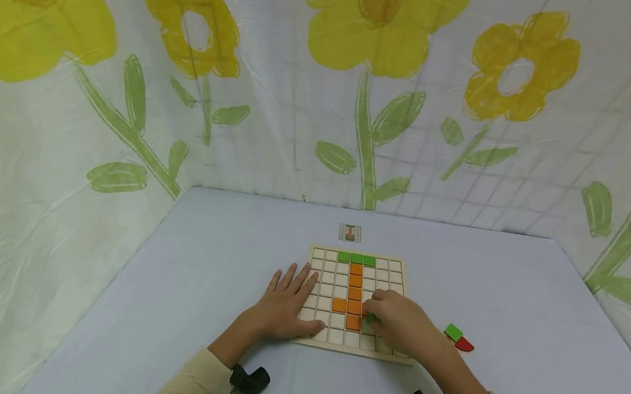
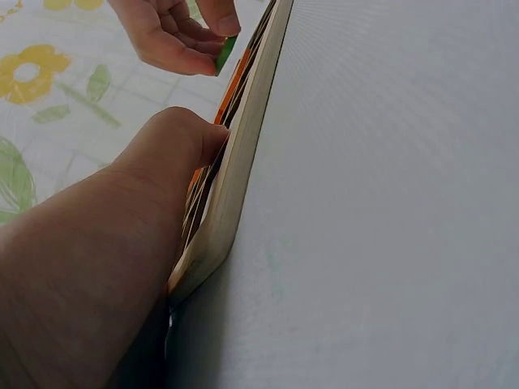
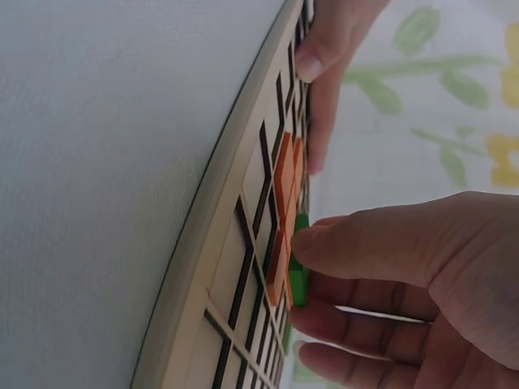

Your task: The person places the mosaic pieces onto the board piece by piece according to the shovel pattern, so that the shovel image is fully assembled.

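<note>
A wooden grid board (image 1: pixel 303 340) lies on the table. Three green tiles (image 1: pixel 356 259) fill part of its top row, and below them orange tiles (image 1: pixel 354 293) form a column with others beside its lower part. The left hand (image 1: pixel 283 312) rests with spread fingers on the board's left side, its thumb near the front edge. Over the right half, the right hand (image 1: pixel 402 320) pinches a green tile (image 3: pixel 299 275) between thumb and fingers, close beside the lower orange tiles. In the left wrist view, that green tile (image 2: pixel 226 55) appears tilted above the board.
Behind the board lies a small card (image 1: pixel 350 232) with a gridded picture. To its right, a loose green piece (image 1: pixel 453 332) lies against a red curved piece (image 1: pixel 465 345). A flower-printed curtain (image 1: pixel 274 156) hangs around the table. Black curved pieces (image 1: pixel 250 381) sit at the wrists.
</note>
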A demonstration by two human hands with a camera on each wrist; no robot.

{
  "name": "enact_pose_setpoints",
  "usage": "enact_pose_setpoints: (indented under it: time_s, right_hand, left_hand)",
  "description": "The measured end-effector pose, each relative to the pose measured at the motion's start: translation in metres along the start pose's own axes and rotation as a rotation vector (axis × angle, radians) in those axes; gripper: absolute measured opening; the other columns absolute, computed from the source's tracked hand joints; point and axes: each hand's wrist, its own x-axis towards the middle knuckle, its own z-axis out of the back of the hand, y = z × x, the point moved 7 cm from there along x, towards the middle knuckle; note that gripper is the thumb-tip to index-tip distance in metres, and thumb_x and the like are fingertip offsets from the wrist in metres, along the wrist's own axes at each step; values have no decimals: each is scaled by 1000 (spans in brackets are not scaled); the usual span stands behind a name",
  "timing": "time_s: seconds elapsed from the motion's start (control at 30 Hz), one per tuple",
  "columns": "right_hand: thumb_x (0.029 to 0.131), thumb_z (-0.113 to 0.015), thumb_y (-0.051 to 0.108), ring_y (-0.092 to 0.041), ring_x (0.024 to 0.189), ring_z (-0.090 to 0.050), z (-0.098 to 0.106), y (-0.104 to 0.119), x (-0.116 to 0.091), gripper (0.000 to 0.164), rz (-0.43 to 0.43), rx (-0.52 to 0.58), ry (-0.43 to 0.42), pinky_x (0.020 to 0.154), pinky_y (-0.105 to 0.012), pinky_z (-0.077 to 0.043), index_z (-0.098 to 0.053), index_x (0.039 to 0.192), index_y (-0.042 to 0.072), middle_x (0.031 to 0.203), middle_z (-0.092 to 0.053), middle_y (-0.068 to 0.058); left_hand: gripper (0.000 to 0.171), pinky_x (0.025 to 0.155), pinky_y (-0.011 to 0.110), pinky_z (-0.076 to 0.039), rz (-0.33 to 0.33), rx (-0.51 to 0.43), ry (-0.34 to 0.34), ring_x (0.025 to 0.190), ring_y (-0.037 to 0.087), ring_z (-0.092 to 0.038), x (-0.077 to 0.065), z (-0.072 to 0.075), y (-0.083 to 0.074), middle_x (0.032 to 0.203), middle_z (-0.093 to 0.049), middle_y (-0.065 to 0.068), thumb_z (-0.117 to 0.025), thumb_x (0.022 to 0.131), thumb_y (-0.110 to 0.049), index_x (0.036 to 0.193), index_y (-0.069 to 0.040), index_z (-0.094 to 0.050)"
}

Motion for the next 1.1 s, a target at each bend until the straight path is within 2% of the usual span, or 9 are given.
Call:
enact_pose_setpoints:
  time_s: [0.3, 0.57, 1.1]
  right_hand:
    - [79, -82, 2, -10, 71, -48, -4, 12, 8, 18, 36, 7, 1, 65, -26, -48, -76, 92, 13, 80, -57, 7]
    - [80, -80, 2, -9, 75, -52, -6, 22, 13, 17, 82, 12, -12, 69, -28, -52, -78, 92, 14, 84, -62, 6]
    - [82, -82, 6, -8, 69, -46, -14, 38, 26, 13, 119, 30, 30, 61, -23, -44, -74, 88, 15, 78, -55, 8]
  left_hand:
    - [99, 116, 62, -4, 24, 15, 12, 151, 39, -2, 1, -1, 1, 167, -7, 14, -52, 91, -70, 161, -8, -18]
    - [98, 115, 63, -5, 6, 4, 2, 151, 41, -3, -1, 2, -2, 166, -8, 16, -54, 92, -67, 161, -6, -20]
    - [99, 115, 62, -5, 16, 13, 10, 151, 40, -3, 0, 0, 1, 167, -8, 15, -51, 91, -70, 161, -8, -19]
